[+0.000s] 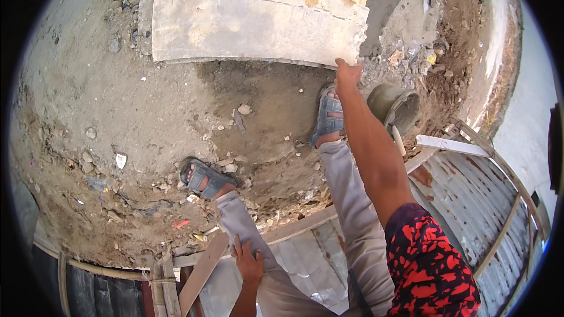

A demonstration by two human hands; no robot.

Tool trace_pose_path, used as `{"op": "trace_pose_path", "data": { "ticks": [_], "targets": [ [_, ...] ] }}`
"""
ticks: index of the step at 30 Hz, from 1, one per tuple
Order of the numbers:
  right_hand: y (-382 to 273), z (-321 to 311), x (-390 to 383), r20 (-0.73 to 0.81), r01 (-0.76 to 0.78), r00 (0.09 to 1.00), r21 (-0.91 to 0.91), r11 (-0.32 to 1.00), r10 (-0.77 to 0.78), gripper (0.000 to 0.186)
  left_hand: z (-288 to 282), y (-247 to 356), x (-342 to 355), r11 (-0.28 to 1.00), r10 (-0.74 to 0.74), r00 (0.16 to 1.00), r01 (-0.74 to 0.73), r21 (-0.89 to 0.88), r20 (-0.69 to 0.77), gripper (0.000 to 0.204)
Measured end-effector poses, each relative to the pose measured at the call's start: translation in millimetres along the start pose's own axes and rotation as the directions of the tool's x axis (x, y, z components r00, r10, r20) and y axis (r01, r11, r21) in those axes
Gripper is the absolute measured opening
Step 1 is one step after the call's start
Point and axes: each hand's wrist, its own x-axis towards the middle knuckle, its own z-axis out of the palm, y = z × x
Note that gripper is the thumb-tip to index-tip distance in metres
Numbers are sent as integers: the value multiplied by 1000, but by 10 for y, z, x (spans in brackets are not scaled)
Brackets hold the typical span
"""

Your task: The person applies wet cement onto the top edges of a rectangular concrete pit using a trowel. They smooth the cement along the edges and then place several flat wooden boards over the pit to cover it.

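Note:
My right hand (348, 75) grips the near right corner of a wide board (252, 20), its thumb on top and the other fingers mostly hidden from sight. The board is pale, smeared with grey, with bare yellowish wood along its far part. Its near edge appears raised a little, with a dark shadow below. Lower down, my left hand (249, 263) lies on my left trouser leg near the knee, fingers apart and holding nothing. My sandalled feet stand on the dirt, the right one close to the board's edge.
A round, mud-coated bucket (395, 108) lies tipped beside my right foot. Wet grey cement (385, 3) shows right of the board. Behind my legs are rusty corrugated sheets (464, 199) and wooden strips (455, 145). Stones and rubble (120, 160) dot the uneven ground.

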Motion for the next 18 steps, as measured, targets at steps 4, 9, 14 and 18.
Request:
{"op": "trace_pose_path", "data": {
  "ticks": [4, 9, 14, 18],
  "targets": [
    [73, -83, 141, 84, -278, 961, 297, 913, 265, 55, -1, 9, 20, 1000, -21, 1000, 21, -2, 15, 48],
    [117, -56, 234, 152, -264, 964, 472, 841, 217, 49, -9, 19, 14, 1000, -24, 999, 24, 1, 21, 49],
    [286, -58, 397, 223, -258, 961, 500, 827, 164, 47, -37, 53, 8, 998, -60, 997, 59, 25, 38, 49],
    [384, -160, 818, 299, -179, 954, 534, 827, 13, 46, 47, 84, 77, 1000, 6, 999, -6, 2, 32, 49]
  ]
}}
